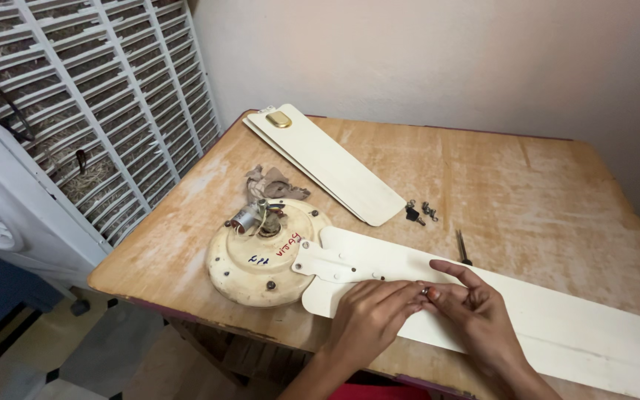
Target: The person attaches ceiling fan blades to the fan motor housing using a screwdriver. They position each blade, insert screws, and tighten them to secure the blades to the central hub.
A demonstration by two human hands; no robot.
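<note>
Both hands over the blade (527, 311) at the table's (527, 178) near edge: left hand (368, 318) and right hand (475, 311) pinch one small screw (425, 292) between fingertips (kept low over the blade). Blade arm lies on motor hub (261, 255), holes lined up; spare blades (327, 159) and bolts (420, 212) parked toward the far edge

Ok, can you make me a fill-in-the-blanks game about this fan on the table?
1. The round cream fan motor lies on a ____ table.
2. The left hand and right hand rest on a long cream fan ____ that is joined to the motor.
3. The spare blades are stacked at the ____ edge of the table, by the wall.
4. The crumpled brown rag lies right next to the ____.

Missing words: wooden; blade; far; motor
</note>
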